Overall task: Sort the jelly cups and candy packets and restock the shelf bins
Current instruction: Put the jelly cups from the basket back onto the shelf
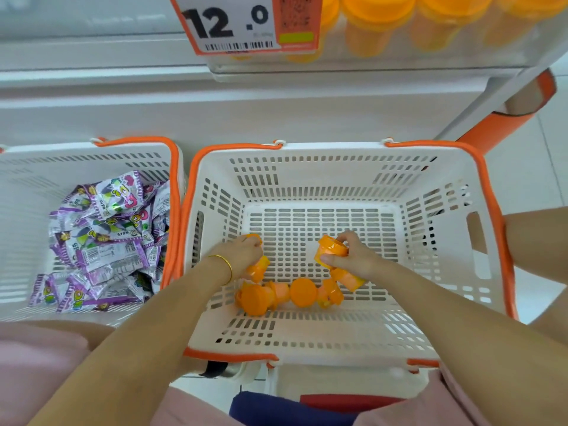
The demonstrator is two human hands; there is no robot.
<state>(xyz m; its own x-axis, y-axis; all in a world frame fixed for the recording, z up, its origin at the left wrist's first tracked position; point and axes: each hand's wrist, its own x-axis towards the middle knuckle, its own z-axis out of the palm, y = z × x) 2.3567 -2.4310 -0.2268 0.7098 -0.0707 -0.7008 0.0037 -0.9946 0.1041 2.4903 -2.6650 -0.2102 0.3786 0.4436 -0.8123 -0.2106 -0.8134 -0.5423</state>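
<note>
Both hands are down inside the white basket (338, 148).
- Left hand (242, 253): fingers curled round orange jelly cups (258, 270).
- Right hand (353, 258): closed round another cup (331, 249).
- Loose cups (302, 292): basket floor, 6 o'clock of my hands.
- Candy packets (101, 241): heaped in the second basket (76, 149), 9 o'clock.
- Shelf bin (368, 64): 1 o'clock, orange cups inside.

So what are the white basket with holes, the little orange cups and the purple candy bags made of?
The white slotted basket with orange handles looks like hard moulded plastic, matte, going by its neat slots. The small orange jelly cups seem thin, smooth, glossy plastic. The purple-and-white candy packets look like shiny crinkled plastic film, perhaps foil-lined.
</note>
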